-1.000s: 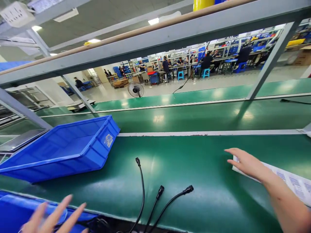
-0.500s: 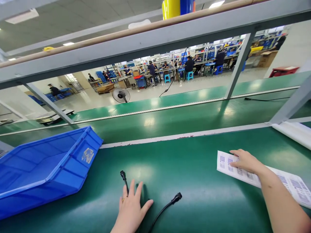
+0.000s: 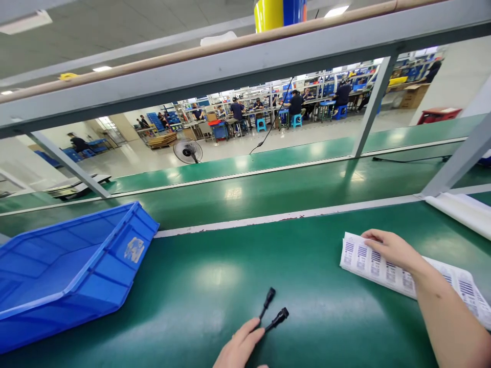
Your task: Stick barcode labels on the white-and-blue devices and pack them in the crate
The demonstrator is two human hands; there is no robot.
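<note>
Head view: left hand (image 3: 240, 348) touches cables (image 3: 279, 318), grip unclear; right hand (image 3: 392, 249) pinches label sheets (image 3: 375, 267).

Pale glossy floor (image 3: 226, 146) is lit by ceiling lights (image 3: 336, 11). Workstations (image 3: 253, 113) are lined up across the far side, blue stools (image 3: 261, 124) set alongside. Right is bounded by a white wall (image 3: 458, 76), red table (image 3: 439, 116) placed near it.
</note>
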